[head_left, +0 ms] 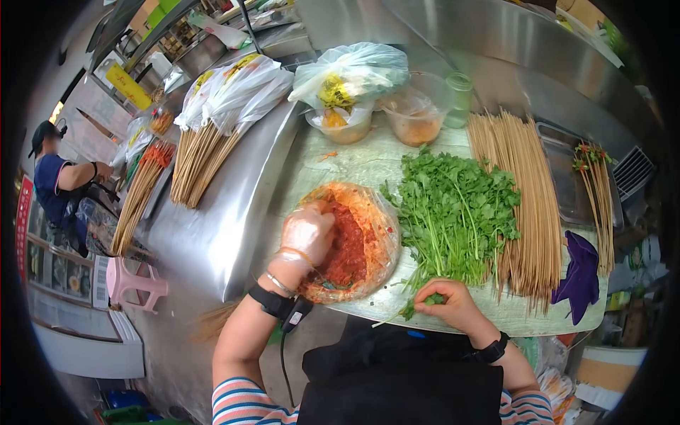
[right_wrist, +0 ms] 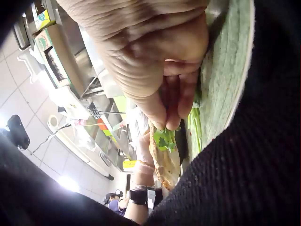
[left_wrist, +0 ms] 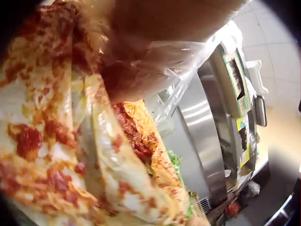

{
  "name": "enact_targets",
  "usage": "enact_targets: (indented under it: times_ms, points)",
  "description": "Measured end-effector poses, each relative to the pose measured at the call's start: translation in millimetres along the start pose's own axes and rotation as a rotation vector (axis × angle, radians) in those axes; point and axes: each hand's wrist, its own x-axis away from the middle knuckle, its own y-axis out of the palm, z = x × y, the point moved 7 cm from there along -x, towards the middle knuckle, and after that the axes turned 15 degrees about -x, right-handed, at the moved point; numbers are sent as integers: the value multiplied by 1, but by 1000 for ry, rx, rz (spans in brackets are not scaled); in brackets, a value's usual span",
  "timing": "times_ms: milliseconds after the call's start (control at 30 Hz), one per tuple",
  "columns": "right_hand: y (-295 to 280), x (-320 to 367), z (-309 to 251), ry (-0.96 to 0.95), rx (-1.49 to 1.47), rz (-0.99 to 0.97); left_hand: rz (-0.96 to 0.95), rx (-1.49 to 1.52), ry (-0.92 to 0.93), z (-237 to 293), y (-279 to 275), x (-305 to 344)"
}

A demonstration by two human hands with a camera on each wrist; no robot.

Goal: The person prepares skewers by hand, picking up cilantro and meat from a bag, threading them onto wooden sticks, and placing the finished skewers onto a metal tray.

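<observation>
My left hand (head_left: 308, 232), in a clear plastic glove with a band at the wrist, reaches into a plastic-lined bowl (head_left: 386, 244) of red, wet minced mixture (head_left: 345, 244). Its fingertips are hidden, so I cannot tell whether they grasp any of it. My right hand (head_left: 450, 306) is bare and pinches a small cilantro sprig (right_wrist: 164, 140) between thumb and fingers at the table's front edge. Just beyond it lies a large heap of cilantro (head_left: 457, 212), leaves away from me and stems toward me. Red smears cover the bowl's liner (left_wrist: 56, 160) in the left wrist view.
Long rows of bare bamboo skewers (head_left: 520, 205) lie right of the cilantro, beside a purple cloth (head_left: 577, 276) and a metal tray (head_left: 559, 180). Plastic tubs (head_left: 418, 117) stand behind. Bagged skewers (head_left: 205, 156) cover part of the left steel counter. Another person (head_left: 64, 177) is at far left.
</observation>
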Motion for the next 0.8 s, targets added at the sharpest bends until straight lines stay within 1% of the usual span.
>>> enact_targets:
  times_ms: [67, 167, 200, 300, 333, 400, 467, 500, 567, 600, 700, 733, 800]
  points:
    - [0, 1, -1, 30, -13, 30, 119, 247, -100, -17, -11, 4]
    - [0, 3, 0, 49, -28, 47, -5, 1068, -550, -42, 15, 29]
    - [1, 2, 1, 53, -32, 45, -17, 1350, -592, -33, 5, 32]
    - [2, 1, 0, -10, -86, 25, -1, 1741, -647, -23, 16, 49]
    - [5, 1, -8, -68, -80, 3, 5, 1820, -717, -18, 18, 55]
    - [14, -1, -29, -179, -67, -36, 6, 1765, -681, -2, 4, 56]
    - [26, -8, -60, -227, 35, -62, 17, 1708, -625, 11, 3, 61]
    - [32, -13, -75, -253, 89, -73, 27, 1769, -635, 18, 3, 64]
    - [44, -27, -90, -216, 48, -67, 49, 1891, -652, 33, 2, 70]
    - [49, -34, -95, -201, 27, -64, 5, 2023, -614, 41, 7, 75]
    - [62, -49, -109, -302, 94, -70, 38, 2087, -580, 61, -10, 75]
    - [64, -52, -111, -370, 148, -65, 47, 2092, -586, 67, -20, 73]
    - [65, -54, -108, -414, 216, -50, -27, 1963, -605, 68, -16, 76]
